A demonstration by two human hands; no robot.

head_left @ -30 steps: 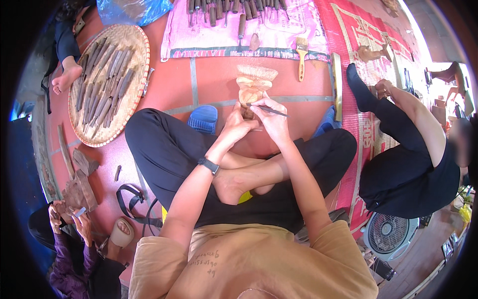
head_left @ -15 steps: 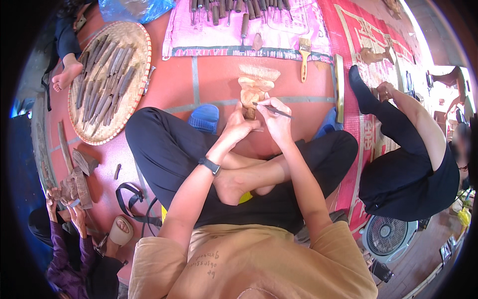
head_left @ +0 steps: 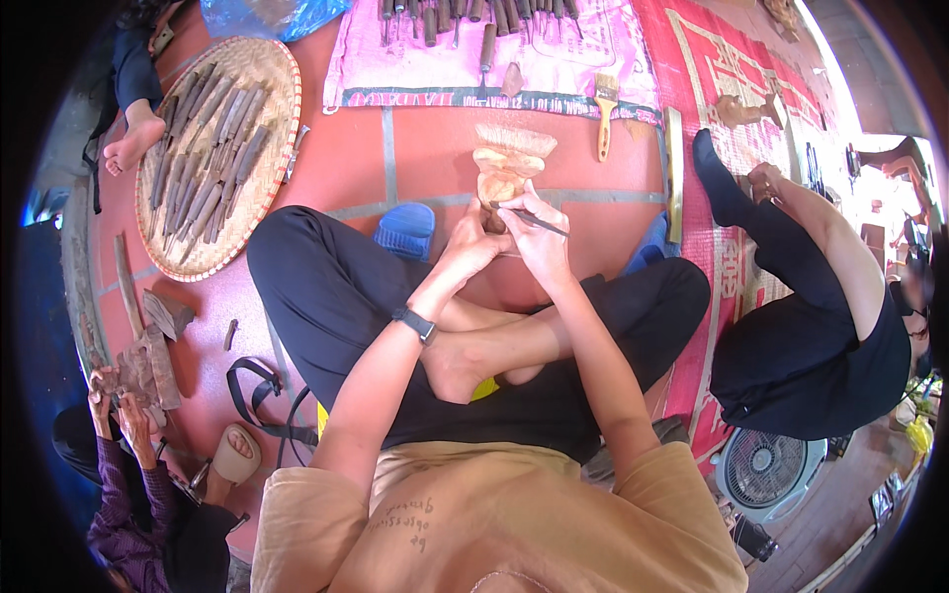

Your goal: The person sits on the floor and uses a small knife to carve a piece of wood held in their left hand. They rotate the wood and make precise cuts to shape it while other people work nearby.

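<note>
2 hands (head_left: 473, 247) w/ 1 tool (head_left: 549, 227) at 1 wd carving (head_left: 503, 181).

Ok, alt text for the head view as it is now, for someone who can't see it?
A person's left hand holds a pale wooden carving while the right hand holds a thin dark tool at it, above red floor tiles. Around them are a woven tray of dark-handled tools, a flat brush, blue slippers and other people.
</note>
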